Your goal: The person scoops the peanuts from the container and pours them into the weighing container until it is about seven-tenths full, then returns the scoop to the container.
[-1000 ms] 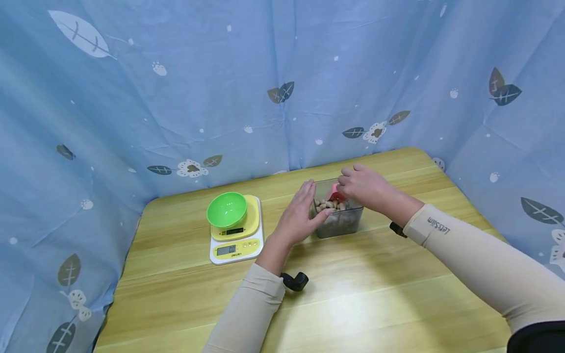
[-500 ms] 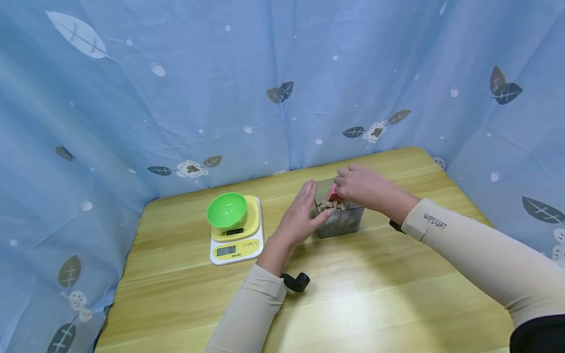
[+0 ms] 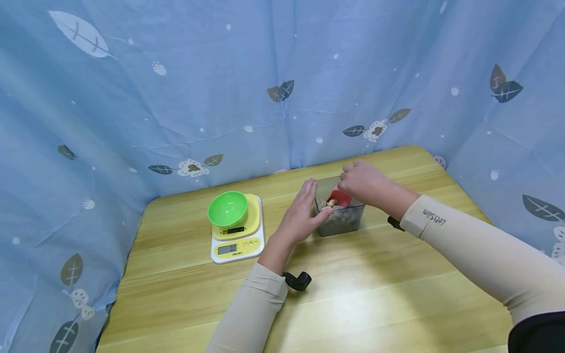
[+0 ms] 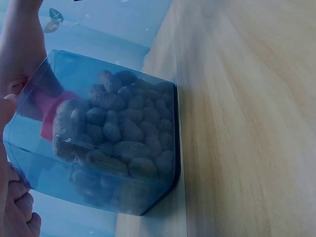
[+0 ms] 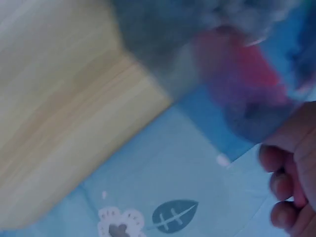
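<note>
A translucent grey plastic container [image 3: 340,223] stands on the table, filled part way with unshelled peanuts [image 4: 131,131]. My left hand [image 3: 300,218] holds its left side, fingers along the wall and thumb over the front rim. With curled fingers my right hand [image 3: 364,184] grips the handle of a red scoop [image 3: 340,198] at the container's opening. The scoop's bowl is tilted inside the container, over the peanuts. In the right wrist view the scoop is blurred, and the curled fingers [image 5: 284,187] show around the pink handle.
Left of the container, a green bowl [image 3: 227,209] sits on a yellow-and-white kitchen scale [image 3: 237,247] whose display reads 0.0. A blue patterned curtain [image 3: 247,88] hangs behind the wooden table [image 3: 176,274] and at its sides.
My right hand has risen slightly, and more of the scoop's red bowl now shows above the peanuts. My left hand stays on the container; the bowl and scale have not moved.
</note>
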The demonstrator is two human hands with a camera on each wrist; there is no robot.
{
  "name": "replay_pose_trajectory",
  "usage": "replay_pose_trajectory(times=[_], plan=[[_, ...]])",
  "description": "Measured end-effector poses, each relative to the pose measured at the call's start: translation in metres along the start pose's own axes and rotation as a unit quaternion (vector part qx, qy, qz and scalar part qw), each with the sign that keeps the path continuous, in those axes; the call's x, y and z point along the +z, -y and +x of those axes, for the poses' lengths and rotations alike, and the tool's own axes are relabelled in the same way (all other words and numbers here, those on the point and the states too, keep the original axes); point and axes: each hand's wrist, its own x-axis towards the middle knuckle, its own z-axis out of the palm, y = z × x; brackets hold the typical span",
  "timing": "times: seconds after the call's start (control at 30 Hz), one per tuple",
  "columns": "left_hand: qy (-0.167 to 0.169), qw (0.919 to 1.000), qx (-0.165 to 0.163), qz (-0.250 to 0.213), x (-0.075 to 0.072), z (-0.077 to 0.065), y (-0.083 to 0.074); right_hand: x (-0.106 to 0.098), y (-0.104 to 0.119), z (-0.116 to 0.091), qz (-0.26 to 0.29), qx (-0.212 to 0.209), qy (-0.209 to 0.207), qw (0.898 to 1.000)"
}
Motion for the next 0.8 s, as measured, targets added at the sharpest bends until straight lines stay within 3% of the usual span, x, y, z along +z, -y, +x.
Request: replay_pose_trajectory(times=[0.17,0.37,0.5,0.8], plan=[[0.002,1.0,-0.002,-0.001,0.0,0.0,0.0,-0.003,0.003,0.0,0.093,0.044,0.017,0.995],[-0.001,1.0,-0.006,-0.002,0.0,0.0,0.001,0.008,0.003,-0.004,0.211,0.063,-0.041,0.974],[-0.001,1.0,-0.008,-0.006,0.0,0.0,0.001,0.014,0.005,-0.008,0.247,0.062,-0.073,0.964],[-0.001,1.0,-0.003,-0.006,0.001,-0.001,0.002,0.014,0.01,-0.017,0.291,0.094,-0.069,0.95]])
